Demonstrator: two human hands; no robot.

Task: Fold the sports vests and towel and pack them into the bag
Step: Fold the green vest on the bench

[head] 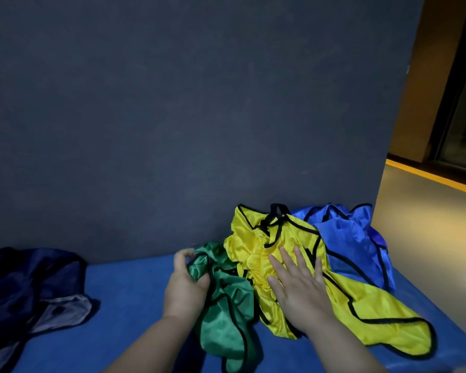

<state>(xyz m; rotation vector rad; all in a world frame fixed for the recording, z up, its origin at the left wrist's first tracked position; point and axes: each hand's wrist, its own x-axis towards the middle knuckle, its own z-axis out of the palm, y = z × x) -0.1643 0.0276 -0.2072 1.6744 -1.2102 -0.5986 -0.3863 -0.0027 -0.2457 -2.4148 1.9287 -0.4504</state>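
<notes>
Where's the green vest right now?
The green vest lies crumpled on the blue surface, low centre of the head view, gripped by the left hand beside the yellow vest.

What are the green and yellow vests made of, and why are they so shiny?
The green vest and the yellow vest look like thin, slippery synthetic cloth, probably polyester. The signs: bright glossy streaks where light hits, soft crumpled folds, and black binding sewn along the edges. The exact fibre cannot be told from here.
</notes>
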